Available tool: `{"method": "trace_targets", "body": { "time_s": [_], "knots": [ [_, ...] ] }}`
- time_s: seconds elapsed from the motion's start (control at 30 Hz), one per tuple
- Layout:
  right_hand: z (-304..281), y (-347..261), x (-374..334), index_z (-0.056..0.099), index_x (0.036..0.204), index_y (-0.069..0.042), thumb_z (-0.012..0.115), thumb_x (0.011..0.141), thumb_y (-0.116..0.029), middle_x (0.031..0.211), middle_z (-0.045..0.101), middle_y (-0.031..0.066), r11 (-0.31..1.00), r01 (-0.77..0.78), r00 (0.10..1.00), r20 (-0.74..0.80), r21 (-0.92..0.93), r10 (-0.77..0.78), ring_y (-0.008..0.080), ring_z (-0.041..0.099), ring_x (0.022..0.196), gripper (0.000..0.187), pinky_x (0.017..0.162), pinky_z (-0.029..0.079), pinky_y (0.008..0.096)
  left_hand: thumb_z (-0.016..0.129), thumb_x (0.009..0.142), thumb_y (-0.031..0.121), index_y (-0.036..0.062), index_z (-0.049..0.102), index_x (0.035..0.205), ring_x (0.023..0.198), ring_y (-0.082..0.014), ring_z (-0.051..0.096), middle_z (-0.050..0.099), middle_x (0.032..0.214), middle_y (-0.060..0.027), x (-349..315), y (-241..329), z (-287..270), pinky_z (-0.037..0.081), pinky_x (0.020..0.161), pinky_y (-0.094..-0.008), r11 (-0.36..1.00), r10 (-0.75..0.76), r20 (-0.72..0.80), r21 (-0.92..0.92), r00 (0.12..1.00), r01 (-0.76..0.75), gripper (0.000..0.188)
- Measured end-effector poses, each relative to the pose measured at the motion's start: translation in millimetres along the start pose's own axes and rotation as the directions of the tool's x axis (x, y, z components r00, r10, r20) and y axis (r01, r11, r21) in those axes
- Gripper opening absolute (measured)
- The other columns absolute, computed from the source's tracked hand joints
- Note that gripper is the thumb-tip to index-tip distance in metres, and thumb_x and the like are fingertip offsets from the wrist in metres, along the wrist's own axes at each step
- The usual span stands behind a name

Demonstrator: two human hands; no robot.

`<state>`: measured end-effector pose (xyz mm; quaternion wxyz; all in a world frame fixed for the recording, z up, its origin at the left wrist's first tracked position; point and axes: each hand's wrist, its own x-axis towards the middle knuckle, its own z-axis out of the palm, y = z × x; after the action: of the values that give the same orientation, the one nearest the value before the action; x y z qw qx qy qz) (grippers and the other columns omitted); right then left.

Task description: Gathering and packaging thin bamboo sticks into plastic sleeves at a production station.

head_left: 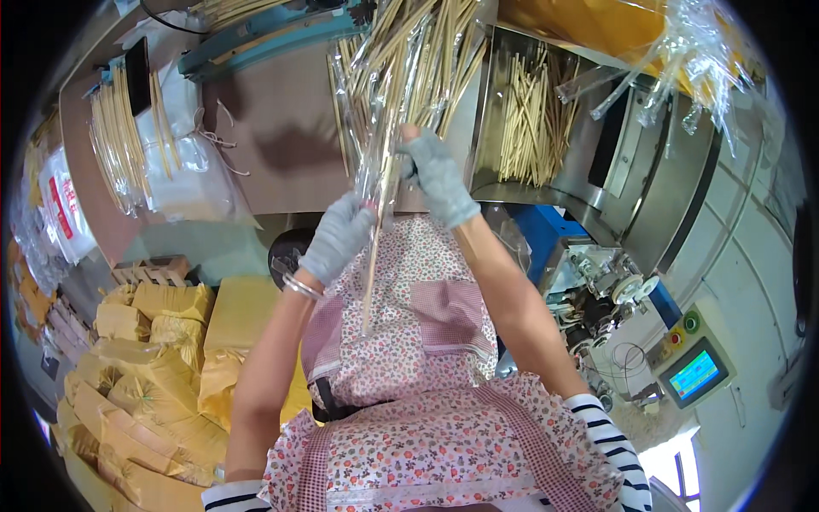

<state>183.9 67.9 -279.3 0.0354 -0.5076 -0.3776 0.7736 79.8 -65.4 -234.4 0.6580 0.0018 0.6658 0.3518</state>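
Both my hands wear grey gloves with bare fingertips and meet at a long clear plastic sleeve [388,175] with pale wooden sticks inside. My left hand [339,237] is closed round its lower part, and a thin end hangs down in front of the floral apron [388,358]. Higher up, my right hand [439,179] is closed on the sleeve's right side, thumb and fingers pressed together. Just beyond lies a big heap of wooden sticks [426,64], partly under clear film, on the brown tabletop [264,162]. Whether one stick or several are between my fingers is hidden.
Bundled sticks [119,136] and a dark phone [136,77] lie at the left. A metal bin [482,145] of loose sticks [529,128] stands right of the heap. Yellow wrapped packages [136,384] are stacked lower left. A machine with a small screen [695,373] stands at right.
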Motion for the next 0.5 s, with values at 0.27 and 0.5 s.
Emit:
{"method": "trace_targets", "body": {
  "time_s": [0.27,0.5],
  "knots": [
    [32.9,-36.6,-12.4,0.056,0.102,-0.007,0.055,0.089,-0.021,0.074,0.061,-0.0011,0.977,-0.069,0.992,0.118,0.202,0.046,0.0024,0.045,0.05,0.019,0.046,0.038,0.0158,0.051,0.09,0.031,0.0071,0.055,0.09,0.056,-0.003,0.038,0.043,0.066,0.0066,-75.3,18.7,-26.2,0.032,0.05,-0.0181,0.995,0.024,0.064,-0.103,0.998,-0.018,0.024],
    [71.7,-68.0,-103.6,0.059,0.098,-0.006,0.061,0.086,-0.021,0.075,0.056,-0.0025,0.985,0.1,0.985,0.128,0.144,-0.119,0.0029,0.051,0.063,0.02,0.054,0.044,0.0168,0.049,0.092,0.034,0.002,0.057,0.105,0.054,-0.0036,0.035,0.038,0.064,0.0073,-102.3,42.6,-20.8,0.03,0.048,-0.0194,0.959,0.189,0.162,-0.243,0.969,-0.146,0.035]
  ]
}}
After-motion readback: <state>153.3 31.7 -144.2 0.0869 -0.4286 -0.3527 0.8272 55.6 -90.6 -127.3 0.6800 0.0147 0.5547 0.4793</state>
